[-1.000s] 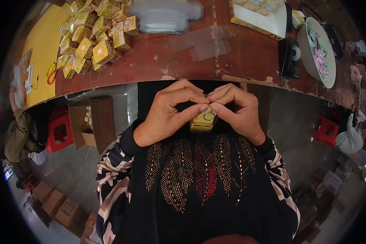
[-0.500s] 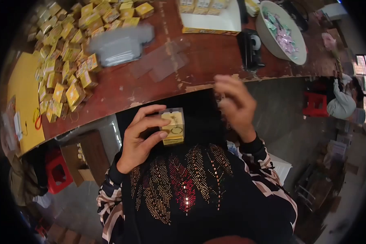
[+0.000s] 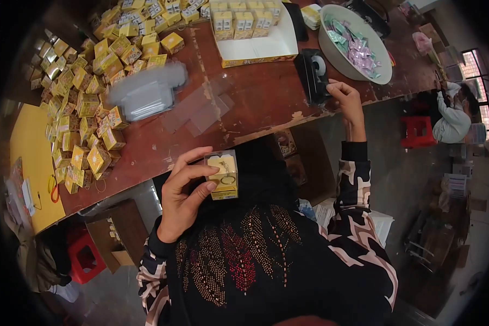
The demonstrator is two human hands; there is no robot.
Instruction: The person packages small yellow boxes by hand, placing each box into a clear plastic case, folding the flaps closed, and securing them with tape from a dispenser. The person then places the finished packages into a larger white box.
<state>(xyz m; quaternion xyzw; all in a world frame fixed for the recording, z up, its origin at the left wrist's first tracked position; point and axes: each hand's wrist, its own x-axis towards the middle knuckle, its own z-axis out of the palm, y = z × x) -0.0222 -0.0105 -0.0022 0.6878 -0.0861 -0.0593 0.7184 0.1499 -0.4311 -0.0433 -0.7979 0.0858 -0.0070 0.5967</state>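
Observation:
My left hand point(image 3: 186, 191) is closed around a small yellow box point(image 3: 224, 187) under a clear plastic cover, held upright in front of my chest. Through the cover a ring-shaped mark shows on the box. My right hand point(image 3: 349, 104) is at the front end of a black tape dispenser point(image 3: 309, 79) near the table edge. Its thumb and forefinger are pinched together there; whatever lies between them is too small to make out. A pale tape roll point(image 3: 319, 66) sits in the dispenser.
Many small yellow boxes point(image 3: 113, 138) are heaped on the left of the brown table point(image 3: 250, 98). Beside them lie clear plastic covers point(image 3: 144, 96). At the back stand a white tray point(image 3: 255, 50) with boxes and a bowl point(image 3: 383, 73) of wrapped sachets. Another person point(image 3: 453, 122) sits far right.
My right hand has moved from above my lap up and right to the tape dispenser, its fingers now pinched. My left hand still holds the box. The view has shifted slightly.

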